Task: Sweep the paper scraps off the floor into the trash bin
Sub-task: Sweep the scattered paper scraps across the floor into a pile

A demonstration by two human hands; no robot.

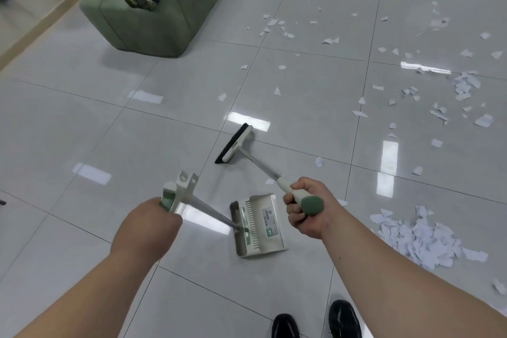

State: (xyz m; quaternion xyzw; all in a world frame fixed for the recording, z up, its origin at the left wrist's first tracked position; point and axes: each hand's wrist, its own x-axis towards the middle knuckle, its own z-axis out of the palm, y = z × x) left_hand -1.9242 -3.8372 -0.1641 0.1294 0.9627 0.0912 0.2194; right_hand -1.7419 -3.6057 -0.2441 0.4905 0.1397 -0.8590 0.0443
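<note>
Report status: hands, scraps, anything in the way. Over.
Left hand grips dustpan handle, right hand grips broom. Dustpan empty; scraps piled at right, more scattered beyond. Green sofa far left, off the sweep path; no bin in view.

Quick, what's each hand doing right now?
Left hand: gripping the dustpan handle.
Right hand: gripping the broom handle.

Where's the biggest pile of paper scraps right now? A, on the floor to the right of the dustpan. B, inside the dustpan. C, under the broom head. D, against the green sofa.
A: the biggest heap of paper scraps lies on the floor right of the dustpan, whose tray looks empty; the broom head sits on bare tile.
</note>
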